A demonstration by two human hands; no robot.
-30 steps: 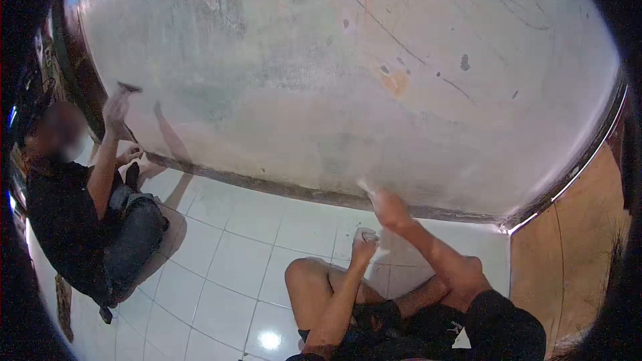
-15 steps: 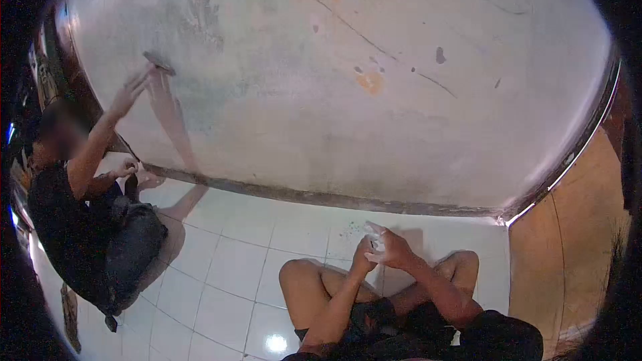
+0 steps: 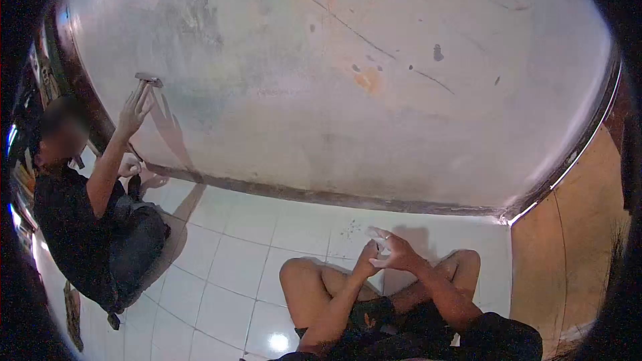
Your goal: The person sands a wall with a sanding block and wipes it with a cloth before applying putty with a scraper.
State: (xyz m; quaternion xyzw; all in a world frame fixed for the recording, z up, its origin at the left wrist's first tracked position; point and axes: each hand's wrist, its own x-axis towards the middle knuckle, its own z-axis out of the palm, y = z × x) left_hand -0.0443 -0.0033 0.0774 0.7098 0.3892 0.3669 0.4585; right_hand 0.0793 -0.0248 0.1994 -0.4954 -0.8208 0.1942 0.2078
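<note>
My left hand [image 3: 366,262] and my right hand [image 3: 400,252] meet in front of my crossed legs, above the floor. The left fingers are closed on something small that I cannot make out, pressed near the right palm. My right hand has its thumb and fingers apart, curved around the left fingertips. Its fingers look whitened, as if dusted with powder. On the white tiled floor [image 3: 231,271] just beyond them lie small specks of debris [image 3: 350,229].
A stained pale wall [image 3: 281,140] rises ahead, with a dark strip [image 3: 321,197] along its base. At the left a seated person [image 3: 77,227] reaches up, holding a flat tool [image 3: 149,79] at the wall. A brown panel [image 3: 538,261] stands at right.
The other person's raised hand and flat tool have moved down and slightly left along the wall. My hands stay together with only a slight shift.
</note>
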